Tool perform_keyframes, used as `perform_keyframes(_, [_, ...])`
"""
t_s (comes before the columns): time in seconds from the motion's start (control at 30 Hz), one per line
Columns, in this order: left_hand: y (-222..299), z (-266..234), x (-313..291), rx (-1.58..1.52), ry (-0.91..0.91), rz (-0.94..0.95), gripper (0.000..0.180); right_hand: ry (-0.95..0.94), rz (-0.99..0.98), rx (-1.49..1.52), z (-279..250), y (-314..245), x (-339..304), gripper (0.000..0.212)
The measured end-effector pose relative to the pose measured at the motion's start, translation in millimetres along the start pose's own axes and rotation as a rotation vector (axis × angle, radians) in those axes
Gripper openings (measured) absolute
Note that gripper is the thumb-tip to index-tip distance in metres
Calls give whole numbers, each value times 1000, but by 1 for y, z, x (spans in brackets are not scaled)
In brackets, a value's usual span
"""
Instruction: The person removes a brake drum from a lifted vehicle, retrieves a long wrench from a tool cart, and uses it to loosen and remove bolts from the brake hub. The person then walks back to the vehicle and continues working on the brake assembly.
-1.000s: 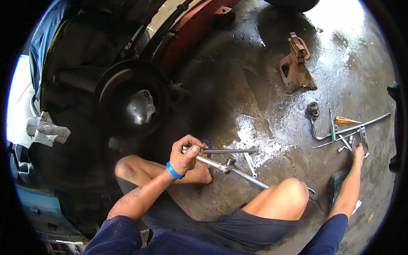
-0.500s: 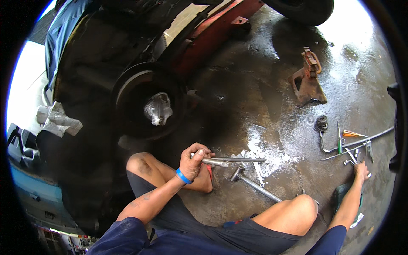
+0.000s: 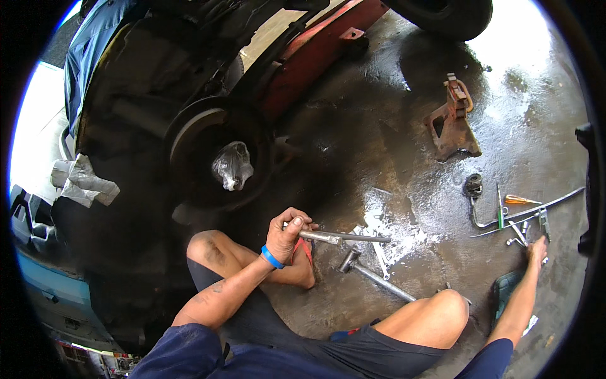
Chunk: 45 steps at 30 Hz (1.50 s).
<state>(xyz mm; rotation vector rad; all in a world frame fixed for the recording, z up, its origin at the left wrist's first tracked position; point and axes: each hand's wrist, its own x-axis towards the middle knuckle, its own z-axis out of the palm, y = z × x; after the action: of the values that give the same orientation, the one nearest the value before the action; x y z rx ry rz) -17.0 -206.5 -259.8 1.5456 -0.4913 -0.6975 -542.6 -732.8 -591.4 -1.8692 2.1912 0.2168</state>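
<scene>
My left hand [image 3: 285, 235], with a blue wristband, is closed round a socket-wrench-like metal handle [image 3: 325, 237] and a long dark steel bar [image 3: 372, 239]. Both point right above the floor. Under their ends lie a hammer [image 3: 382, 283] and spanners [image 3: 380, 258]. My right hand [image 3: 536, 251] reaches far right to the floor, its fingers bunched among small spanners [image 3: 519, 234]. What it grips is mostly hidden; a shiny bit shows at its edge. Beside it are an orange-handled screwdriver [image 3: 519, 199], a green-handled screwdriver [image 3: 500, 215] and a long bent metal bar [image 3: 555, 201].
A rusty jack stand [image 3: 453, 123] stands on the wet, stained floor [image 3: 404, 158]. At left is the dark wheel hub area [image 3: 196, 132] of a vehicle, with plastic wrapped over its centre [image 3: 232, 165]. A dark green shoe-like item [image 3: 505, 292] lies under my right forearm.
The handle and bar in my left hand have spread apart slightly. My right hand stays among the spanners, its fingers shifted a little. The whole view has moved slightly.
</scene>
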Motion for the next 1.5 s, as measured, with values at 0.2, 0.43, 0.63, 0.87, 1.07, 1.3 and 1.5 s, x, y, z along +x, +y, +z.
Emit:
perform_keyframes(0.2, [3, 6, 12, 22, -19, 1, 37, -255, -24, 735, -35, -56, -77, 32])
perform_keyframes(0.43, [13, 14, 23, 39, -12, -28, 34, -235, -596, 1440, -185, -174, -281, 29])
perform_keyframes(0.63, [20, 18, 19, 154, 16, -5, 33, -543, -706, 1334, -224, -265, -448, 28])
perform_keyframes(0.87, [14, 21, 2, 118, -18, 54, 31, -702, -835, 1276, -202, -282, -506, 32])
perform_keyframes(1.07, [10, 21, 3, 138, 37, 58, 32, -647, -564, 1485, -198, -281, -502, 24])
perform_keyframes(1.3, [12, 18, 5, 150, 39, 116, 33, -684, -812, 1283, -208, -281, -487, 25])
perform_keyframes(1.5, [11, 17, 1, 170, 34, 55, 35, -676, -855, 1173, -215, -278, -491, 24])
